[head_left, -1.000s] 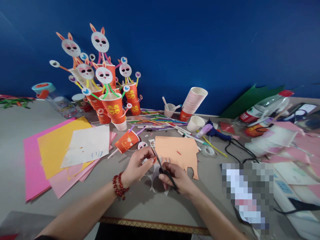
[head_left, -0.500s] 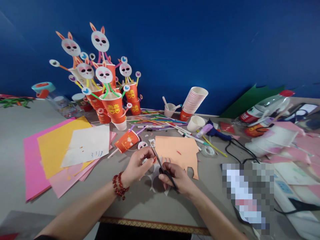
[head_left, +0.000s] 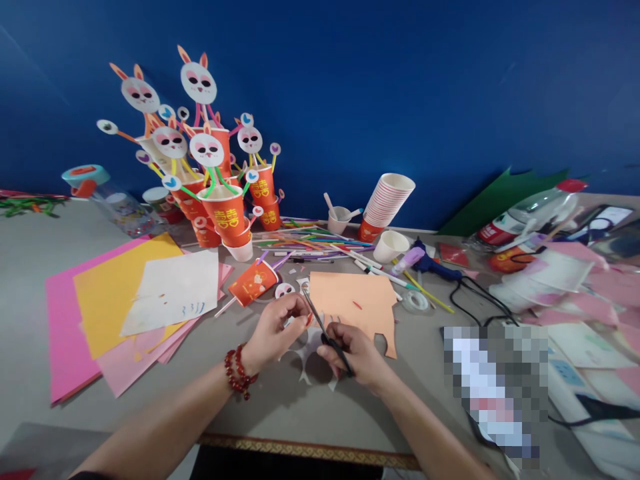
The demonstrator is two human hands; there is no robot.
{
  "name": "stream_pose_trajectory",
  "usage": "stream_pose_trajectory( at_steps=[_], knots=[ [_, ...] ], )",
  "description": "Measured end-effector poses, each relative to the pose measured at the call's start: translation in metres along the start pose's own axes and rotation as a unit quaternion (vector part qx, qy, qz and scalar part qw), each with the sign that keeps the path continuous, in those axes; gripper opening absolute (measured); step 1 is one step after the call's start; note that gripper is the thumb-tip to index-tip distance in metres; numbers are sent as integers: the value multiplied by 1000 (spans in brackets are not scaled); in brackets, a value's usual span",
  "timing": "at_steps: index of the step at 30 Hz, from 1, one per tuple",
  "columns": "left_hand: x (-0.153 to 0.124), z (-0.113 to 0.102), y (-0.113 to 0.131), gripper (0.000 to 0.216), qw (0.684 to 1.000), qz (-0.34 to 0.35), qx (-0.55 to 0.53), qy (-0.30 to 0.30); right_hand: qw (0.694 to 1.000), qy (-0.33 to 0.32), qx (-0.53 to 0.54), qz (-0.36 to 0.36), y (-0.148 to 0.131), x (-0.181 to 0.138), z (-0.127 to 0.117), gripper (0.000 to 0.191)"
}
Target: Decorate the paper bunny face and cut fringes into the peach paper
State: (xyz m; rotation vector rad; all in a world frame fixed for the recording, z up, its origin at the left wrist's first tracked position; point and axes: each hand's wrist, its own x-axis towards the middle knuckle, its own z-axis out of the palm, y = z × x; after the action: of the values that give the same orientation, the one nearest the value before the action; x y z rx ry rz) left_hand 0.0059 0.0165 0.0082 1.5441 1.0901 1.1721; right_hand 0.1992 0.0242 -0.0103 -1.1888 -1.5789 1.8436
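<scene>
My left hand [head_left: 280,327], wearing a red bead bracelet, pinches a small red-orange paper piece [head_left: 309,320] between thumb and fingertips. Black-handled scissors [head_left: 340,352] are gripped in my right hand [head_left: 353,350], their blades pointing up and away, close beside that piece. Whether the blades touch it, I cannot tell. Under both hands lie white paper offcuts [head_left: 304,367] with round cut edges. Just beyond is an orange paper sheet [head_left: 350,293] with cut-outs along its near edge and a red sliver on it. A round rabbit face [head_left: 285,291] lies past my left hand.
Rabbit figures on red paper cups [head_left: 223,213] stand at the back left, above coloured sheets [head_left: 65,320]. Pens and sticks [head_left: 310,240], a cup stack [head_left: 387,203], clear tape [head_left: 416,302] and a blue glue gun [head_left: 437,267] lie behind. Right are a bottle [head_left: 530,210] and a pixelated device [head_left: 493,393].
Both hands keep nearly the same place and grip, paper piece and scissors included. The whole view has shifted very slightly.
</scene>
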Motion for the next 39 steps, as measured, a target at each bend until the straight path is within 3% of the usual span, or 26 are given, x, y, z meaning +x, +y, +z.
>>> stream_pose_trajectory(
  at_steps=[4, 9, 13, 17, 24, 30, 39],
  knots=[
    [0, 0, 1, 11, 1000, 8, -5, -2, 999, 21, 38, -15, 0, 1, -1, 55],
    [-1, 4, 3, 10, 1000, -1, 16, -23, 997, 61, -12, -55, -5, 0, -3, 52],
    [-2, 5, 4, 11, 998, 2, 56, -29, 996, 58, -27, -69, -1, 1, -3, 49],
    [-3, 5, 2, 13, 999, 28, 30, -16, 995, 57, -43, -72, 4, 2, -2, 50],
    [-2, 7, -1, 16, 999, 17, -28, 26, 995, 38, -55, -74, -1, 0, 0, 55],
    [-3, 8, 2, 16, 998, -2, -64, 25, 999, -24, 5, -22, 0, -1, 1, 60],
    [-4, 8, -2, 17, 992, -38, -119, 22, 999, -41, 9, -18, -4, -4, 1, 59]
  ],
)
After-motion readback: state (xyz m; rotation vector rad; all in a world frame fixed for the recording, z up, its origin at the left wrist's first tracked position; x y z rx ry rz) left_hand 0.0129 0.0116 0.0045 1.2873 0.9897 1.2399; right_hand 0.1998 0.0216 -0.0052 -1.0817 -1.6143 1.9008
